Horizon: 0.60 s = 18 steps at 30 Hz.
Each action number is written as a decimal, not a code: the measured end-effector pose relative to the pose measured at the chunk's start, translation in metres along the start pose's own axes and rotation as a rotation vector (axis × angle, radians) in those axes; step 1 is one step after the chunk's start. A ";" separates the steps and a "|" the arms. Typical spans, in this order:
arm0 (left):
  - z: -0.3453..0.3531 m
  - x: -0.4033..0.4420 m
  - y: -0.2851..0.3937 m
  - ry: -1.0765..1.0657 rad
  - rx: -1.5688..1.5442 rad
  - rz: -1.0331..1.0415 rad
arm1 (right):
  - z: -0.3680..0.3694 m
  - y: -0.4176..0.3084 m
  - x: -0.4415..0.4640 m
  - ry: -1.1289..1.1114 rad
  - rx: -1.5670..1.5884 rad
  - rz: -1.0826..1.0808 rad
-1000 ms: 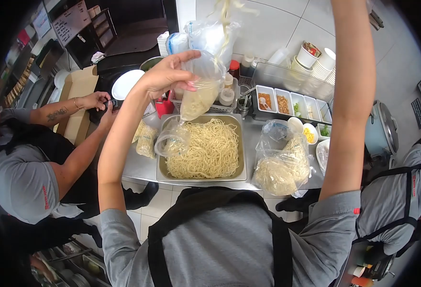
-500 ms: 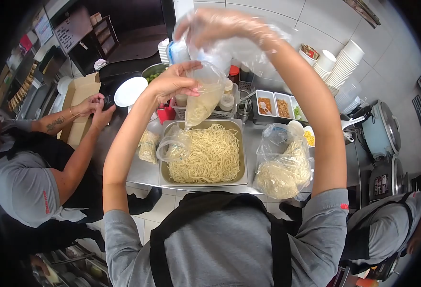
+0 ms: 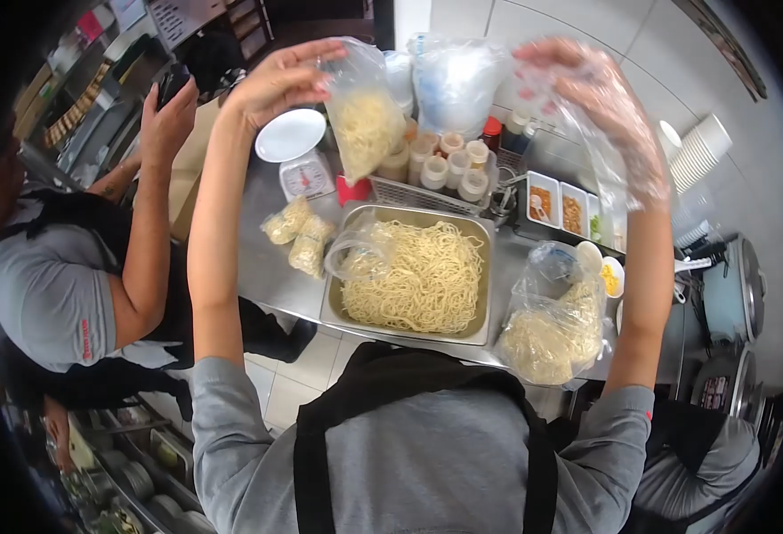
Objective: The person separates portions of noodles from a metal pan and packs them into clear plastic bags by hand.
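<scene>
My left hand (image 3: 295, 78) pinches the top of a clear plastic bag (image 3: 362, 120) with noodles in it, raised above the counter left of the sauce bottles. Around my right hand (image 3: 578, 80) is thin clear plastic reaching past the wrist; the fingers are bent and blurred. Below, a steel tray (image 3: 489, 294) holds a heap of pale noodles (image 3: 423, 276), and a clear plastic cup (image 3: 356, 254) lies on its left part. Bagged noodles (image 3: 307, 245) sit left of the tray. A larger open bag of noodles (image 3: 552, 329) stands to its right.
A scale (image 3: 306, 178) with a white plate (image 3: 290, 135) stands at the back left. Behind the tray are sauce bottles (image 3: 449, 169) in a basket. Topping containers (image 3: 559, 203) and stacked cups (image 3: 701, 151) are at the right. A co-worker (image 3: 80, 276) stands left, holding a dark object.
My left hand has lifted the noodle bag higher. My right hand has moved right, away from the left. The view has shifted, and the co-worker at left has raised a hand.
</scene>
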<state>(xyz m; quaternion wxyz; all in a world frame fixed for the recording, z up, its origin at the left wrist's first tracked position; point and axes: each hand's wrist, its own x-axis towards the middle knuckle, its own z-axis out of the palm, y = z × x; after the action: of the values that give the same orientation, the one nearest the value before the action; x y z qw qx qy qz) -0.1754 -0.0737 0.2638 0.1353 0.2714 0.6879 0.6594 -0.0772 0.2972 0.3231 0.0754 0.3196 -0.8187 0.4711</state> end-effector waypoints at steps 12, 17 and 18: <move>-0.100 0.040 -0.100 0.483 0.986 -0.132 | 0.052 0.008 -0.075 0.105 0.427 0.366; -0.089 0.042 -0.146 0.530 1.119 -0.153 | 0.067 0.013 -0.086 0.118 0.403 0.413; -0.083 0.041 -0.147 0.508 1.112 -0.162 | 0.068 0.016 -0.092 0.090 0.500 0.360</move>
<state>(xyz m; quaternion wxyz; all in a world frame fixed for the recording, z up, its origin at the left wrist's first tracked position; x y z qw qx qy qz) -0.2829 -0.1177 0.1350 -0.1450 0.0826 0.9579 0.2336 -0.0031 0.2889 0.2353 -0.0541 0.1569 -0.7167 0.6774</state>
